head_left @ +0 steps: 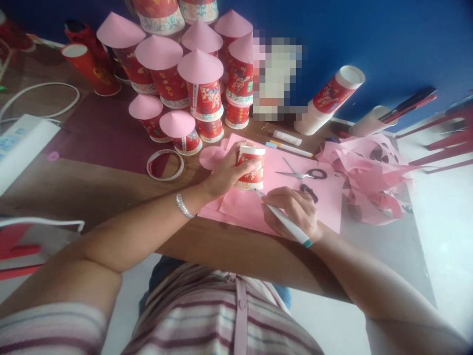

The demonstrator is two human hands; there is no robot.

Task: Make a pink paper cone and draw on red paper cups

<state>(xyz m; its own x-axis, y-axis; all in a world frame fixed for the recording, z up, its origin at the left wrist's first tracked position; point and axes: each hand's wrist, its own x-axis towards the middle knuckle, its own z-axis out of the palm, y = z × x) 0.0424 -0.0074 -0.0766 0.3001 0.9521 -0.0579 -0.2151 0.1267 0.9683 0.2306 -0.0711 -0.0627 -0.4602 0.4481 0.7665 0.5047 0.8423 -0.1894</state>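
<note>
My left hand (223,172) grips a red printed paper cup (252,167) that stands mouth-down on a sheet of pink paper (281,187). My right hand (293,212) holds a white pen (284,220) with a teal end. The pen's tip touches the paper right at the cup's rim. A cut pink paper circle (211,157) lies beside my left hand. Scissors (305,176) with black handles rest open on the pink sheet just past my right hand.
Many red cups topped with pink paper cones (192,84) are stacked at the back. A tape roll (165,164), a glue stick (287,137), a stack of cups lying on its side (330,98), pink paper scraps (369,172) and a white power strip (22,143) sit around.
</note>
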